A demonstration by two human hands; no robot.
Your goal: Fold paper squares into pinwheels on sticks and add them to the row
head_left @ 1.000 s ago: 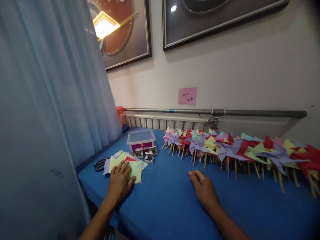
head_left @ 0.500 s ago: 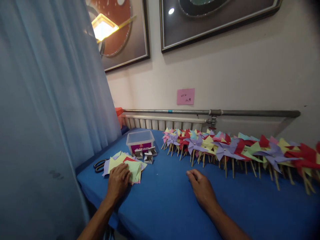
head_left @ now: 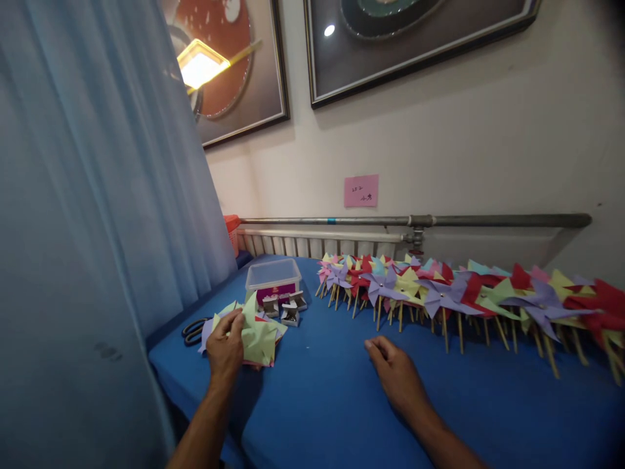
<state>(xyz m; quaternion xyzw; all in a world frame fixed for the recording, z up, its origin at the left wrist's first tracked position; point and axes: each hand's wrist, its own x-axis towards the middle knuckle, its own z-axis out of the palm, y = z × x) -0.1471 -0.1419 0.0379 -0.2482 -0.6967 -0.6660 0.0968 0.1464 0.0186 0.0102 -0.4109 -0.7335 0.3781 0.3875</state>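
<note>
My left hand [head_left: 226,345] pinches a pale green paper square [head_left: 258,339] and lifts it off a pile of coloured paper [head_left: 279,332] on the blue-covered table. Loosely curled, my right hand [head_left: 394,370] rests on the tablecloth, and nothing shows between its fingers. Black-handled scissors [head_left: 193,331] lie left of the pile, partly covered by it. Just behind the paper are small open boxes [head_left: 290,315] with tiny dark items inside. A clear plastic tub [head_left: 273,273] with a purple label stands behind them.
Many paper pinwheels [head_left: 443,294] on wooden sticks stand in a long row at the back right. A blue curtain [head_left: 97,195] hangs at the left. Behind the table are a radiator and a pipe [head_left: 303,222]. An orange basket [head_left: 231,233] sits at the far left corner.
My left hand has gone from lying on the pile to raising a pale green sheet in its fingers. My right hand has stayed put. The view has shifted slightly.
</note>
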